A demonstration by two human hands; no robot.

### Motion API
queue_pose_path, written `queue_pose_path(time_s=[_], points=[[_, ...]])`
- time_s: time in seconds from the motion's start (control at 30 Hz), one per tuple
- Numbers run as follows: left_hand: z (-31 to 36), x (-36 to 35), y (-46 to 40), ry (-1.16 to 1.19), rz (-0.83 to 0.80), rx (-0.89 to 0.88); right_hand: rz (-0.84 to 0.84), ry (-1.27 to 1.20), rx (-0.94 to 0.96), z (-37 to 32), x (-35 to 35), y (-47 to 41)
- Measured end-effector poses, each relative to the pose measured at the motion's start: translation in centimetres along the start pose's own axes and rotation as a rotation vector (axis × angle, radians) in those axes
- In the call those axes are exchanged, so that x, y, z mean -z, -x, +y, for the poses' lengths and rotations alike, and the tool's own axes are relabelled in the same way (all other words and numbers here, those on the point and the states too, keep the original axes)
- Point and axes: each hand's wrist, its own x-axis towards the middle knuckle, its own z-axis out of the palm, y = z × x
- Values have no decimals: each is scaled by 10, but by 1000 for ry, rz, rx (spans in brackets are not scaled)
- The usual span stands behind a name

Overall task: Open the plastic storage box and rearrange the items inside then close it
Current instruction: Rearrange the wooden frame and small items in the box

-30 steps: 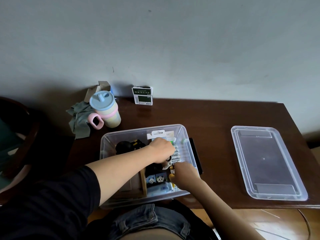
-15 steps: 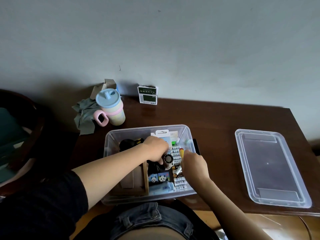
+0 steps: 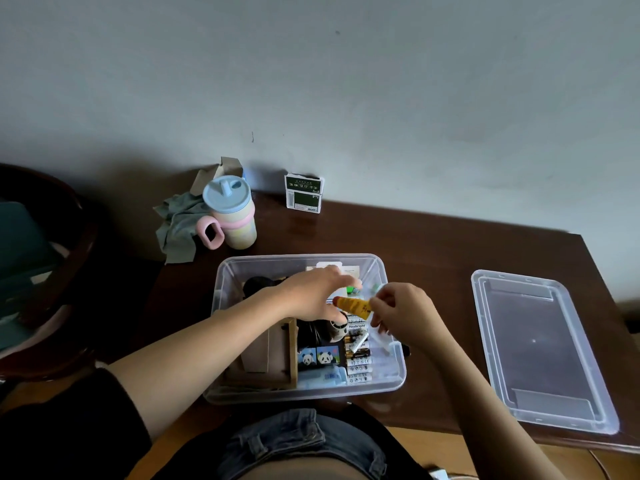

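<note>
The clear plastic storage box point(image 3: 221, 341) stands open at the table's front edge, full of small items: battery packs point(image 3: 358, 367), a panda-print card point(image 3: 318, 357), a brown wooden holder point(image 3: 273, 355). Its clear lid point(image 3: 540, 348) lies flat on the table to the right. My right hand point(image 3: 401, 311) is raised over the box's right side, pinching a small yellow tube point(image 3: 353, 305). My left hand point(image 3: 317, 294) reaches into the box's far part, fingers spread over white packets and touching the tube's tip; what it grips, if anything, is hidden.
A pastel lidded cup point(image 3: 232, 213) with a pink handle stands at the back left beside a grey cloth point(image 3: 176, 226) and a torn cardboard box. A small green-and-white carton point(image 3: 304, 194) leans on the wall. A dark chair point(image 3: 41, 258) stands left of the table.
My right hand has lifted from the box's near right corner, bringing the yellow tube up and toward the far side. My left hand has slid slightly farther back in the box.
</note>
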Motion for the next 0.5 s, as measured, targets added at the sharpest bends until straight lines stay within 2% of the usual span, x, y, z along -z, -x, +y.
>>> queue_pose_path(time_s=[0.1, 0.17, 0.2, 0.23, 0.33, 0.4, 0.5], points=[[1, 1, 5, 64, 24, -68, -72, -138, 14, -5, 1, -2], [-3, 5, 9, 42, 42, -32, -89, -215, 0, -6, -2, -5], [-7, 8, 12, 24, 57, 6, -88, -176, 2, -6, -5, -7], [-13, 11, 15, 6, 83, 54, -89, -40, 19, -6, -9, -10], [-35, 18, 31, -17, 216, 218, -143, 636, 105, 1, -31, -19], [-51, 20, 42, -123, 231, 303, -249, 838, 157, 5, -51, -25], [-59, 18, 51, -293, 126, 382, -355, 981, 208, 14, -71, -37]])
